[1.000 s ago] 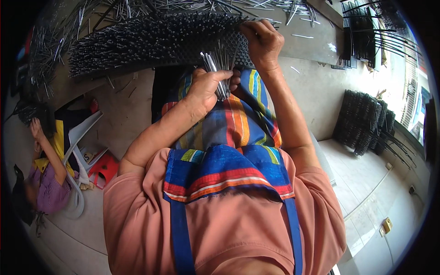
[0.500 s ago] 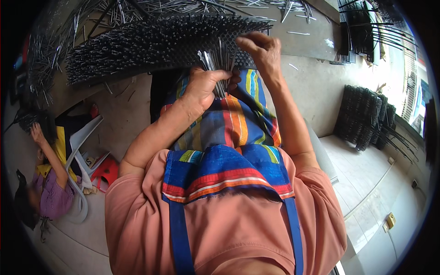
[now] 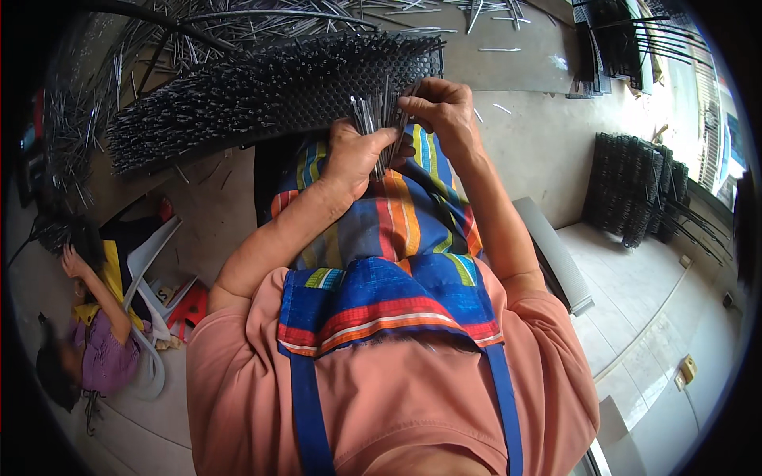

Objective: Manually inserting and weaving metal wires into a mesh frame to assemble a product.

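Note:
My left hand (image 3: pixel 349 159) is closed round a bundle of thin, shiny dark strips (image 3: pixel 367 117) that stand up out of the fist above my lap. Thumb and fingers of my right hand (image 3: pixel 446 113) are pinched together at the bundle's right side; they seem to hold one strip, partly hidden by the fingers. Just beyond both hands lies a long black panel full of holes (image 3: pixel 337 87). Dense rows of dark strips (image 3: pixel 214 99) stand in its left and far parts, while bare holes show near my hands.
Loose strips (image 3: pixel 405 9) lie scattered beyond the panel. Stacked black racks (image 3: pixel 631 186) stand on the floor at right, beside a grey bench end (image 3: pixel 552 254). At left another person (image 3: pixel 103 349) sits by a white chair (image 3: pixel 147 357), hands on a dark bundle (image 3: pixel 67 242).
My right hand has come down from over the panel's near right edge to the bundle. My left hand still grips the strips. The whole view has shifted slightly.

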`<state>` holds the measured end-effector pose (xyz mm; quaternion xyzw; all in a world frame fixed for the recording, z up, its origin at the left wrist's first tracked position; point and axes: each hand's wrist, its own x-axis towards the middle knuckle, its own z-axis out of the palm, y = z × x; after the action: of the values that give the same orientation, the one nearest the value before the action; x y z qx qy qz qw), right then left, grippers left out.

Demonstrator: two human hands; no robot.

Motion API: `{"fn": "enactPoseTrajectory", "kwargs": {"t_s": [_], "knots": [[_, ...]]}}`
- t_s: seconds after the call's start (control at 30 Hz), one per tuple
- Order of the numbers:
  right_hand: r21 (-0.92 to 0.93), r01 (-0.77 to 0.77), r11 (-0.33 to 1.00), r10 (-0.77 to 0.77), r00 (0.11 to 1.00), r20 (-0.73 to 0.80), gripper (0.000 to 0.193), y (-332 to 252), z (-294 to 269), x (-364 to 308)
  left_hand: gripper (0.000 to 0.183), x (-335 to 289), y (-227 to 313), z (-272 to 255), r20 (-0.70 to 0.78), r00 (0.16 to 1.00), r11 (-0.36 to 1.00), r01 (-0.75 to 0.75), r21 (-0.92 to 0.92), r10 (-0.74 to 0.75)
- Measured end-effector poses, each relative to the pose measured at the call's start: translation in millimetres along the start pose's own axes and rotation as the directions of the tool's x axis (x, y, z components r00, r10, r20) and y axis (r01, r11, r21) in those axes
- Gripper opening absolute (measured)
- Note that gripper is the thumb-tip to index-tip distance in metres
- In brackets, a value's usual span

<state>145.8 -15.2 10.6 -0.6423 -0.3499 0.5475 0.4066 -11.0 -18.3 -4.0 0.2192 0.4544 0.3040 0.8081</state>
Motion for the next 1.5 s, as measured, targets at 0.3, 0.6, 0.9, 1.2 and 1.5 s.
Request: {"fn": "enactPoseTrajectory", "kwargs": {"t_s": [0.3, 0.6, 0.9, 1.2, 1.5], "knots": [[0.099, -0.118, 0.988, 0.105, 0.987, 0.121, 0.015, 4, -5, 1, 0.018, 5, 0, 11, -0.068, 0.997, 0.999, -0.037, -0.036, 0.034], [0.035, -0.123, 0.992, 0.119, 0.988, 0.098, 0.011, 5, -17, 11, 0.016, 6, -7, 8, -0.096, 0.995, 0.999, -0.031, -0.014, 0.030], [-0.081, 0.638, 0.766, -0.617, 0.694, -0.370, 0.007, 8, -18, 47, 0.016, -28, -14, -23, 0.093, 0.975, 0.973, 0.188, 0.133, -0.201], [-0.284, 0.681, 0.674, -0.737, 0.603, -0.305, 0.011, 8, -13, 56, 0.016, -22, -6, -15, 0.053, 0.993, 0.993, 0.100, 0.058, -0.103], [-0.437, 0.572, 0.694, -0.711, 0.639, -0.294, 0.011, 16, -5, 53, 0.005, -5, -7, -9, -0.087, 0.990, 0.994, 0.111, 0.008, -0.110]]}}
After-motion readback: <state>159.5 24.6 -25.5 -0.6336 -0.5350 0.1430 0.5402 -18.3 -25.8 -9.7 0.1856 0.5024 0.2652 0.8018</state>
